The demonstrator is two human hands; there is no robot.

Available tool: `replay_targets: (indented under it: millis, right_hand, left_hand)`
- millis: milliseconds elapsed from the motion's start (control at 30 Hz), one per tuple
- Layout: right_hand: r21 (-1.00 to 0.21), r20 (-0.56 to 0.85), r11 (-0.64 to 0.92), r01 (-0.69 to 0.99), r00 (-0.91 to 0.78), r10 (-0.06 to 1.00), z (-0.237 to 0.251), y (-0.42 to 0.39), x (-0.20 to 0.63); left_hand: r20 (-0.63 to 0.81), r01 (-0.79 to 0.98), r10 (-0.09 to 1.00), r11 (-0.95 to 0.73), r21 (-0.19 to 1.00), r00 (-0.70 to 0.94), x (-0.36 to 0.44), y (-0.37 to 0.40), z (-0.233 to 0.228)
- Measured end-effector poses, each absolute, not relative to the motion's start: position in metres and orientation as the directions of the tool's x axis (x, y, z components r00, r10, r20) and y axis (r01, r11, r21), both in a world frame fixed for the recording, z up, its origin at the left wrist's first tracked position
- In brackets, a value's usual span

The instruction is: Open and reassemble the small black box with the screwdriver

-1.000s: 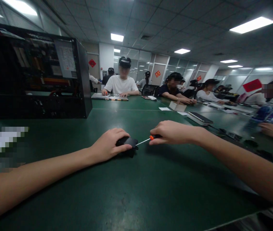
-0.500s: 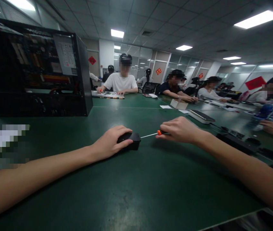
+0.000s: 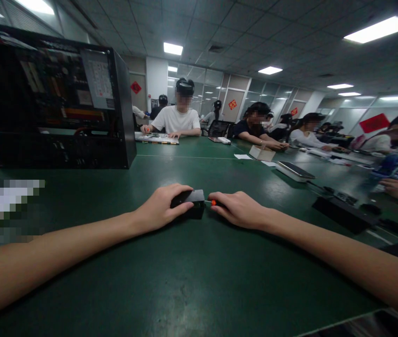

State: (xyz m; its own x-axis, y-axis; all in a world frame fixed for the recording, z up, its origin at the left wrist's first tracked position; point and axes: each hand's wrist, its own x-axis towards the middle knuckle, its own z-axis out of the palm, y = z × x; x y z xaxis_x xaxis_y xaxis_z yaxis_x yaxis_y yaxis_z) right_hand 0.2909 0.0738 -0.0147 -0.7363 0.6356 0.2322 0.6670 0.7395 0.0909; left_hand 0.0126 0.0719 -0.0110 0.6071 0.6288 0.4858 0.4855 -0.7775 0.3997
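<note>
A small black box-shaped block (image 3: 197, 206) rests on the green table (image 3: 184, 281). My left hand (image 3: 165, 206) is wrapped round its left side, thumb in front and fingers over the top. From the right, my right hand (image 3: 239, 209) grips a screwdriver (image 3: 213, 202) by its handle, of which an orange end shows. Its thin shaft points left at the block's right end, and only a short length of it is visible. Whether the tip is inside the block or just behind its edge, I cannot tell.
An open computer case (image 3: 61, 107) stands at the left. On the right lie a silver-topped device (image 3: 295, 171), a black box-like part (image 3: 342, 215) and a small open carton (image 3: 262, 153). A person in a white shirt (image 3: 179, 121) sits across the table; other people sit further right.
My right hand has moved left with the screwdriver, close up to the block, so much less of the shaft shows. My left hand and the block have stayed in place.
</note>
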Motion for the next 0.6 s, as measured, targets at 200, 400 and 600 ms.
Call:
replay_targets:
  millis: [200, 400, 600]
  right_hand:
    - [0.299, 0.451, 0.761, 0.576, -0.788, 0.42, -0.015, 0.075, 0.303]
    - [0.299, 0.529, 0.758, 0.579, -0.762, 0.374, -0.018, 0.076, 0.289]
    - [0.073, 0.513, 0.798, 0.599, -0.708, 0.485, -0.027, 0.079, 0.283]
  left_hand:
    - [0.523, 0.437, 0.619, -0.785, 0.44, 0.585, 0.013, 0.071, -0.01]
    - [0.469, 0.488, 0.714, -0.699, 0.523, 0.52, 0.01, 0.07, -0.012]
    - [0.336, 0.549, 0.813, -0.572, 0.609, 0.475, 0.003, 0.071, -0.011]
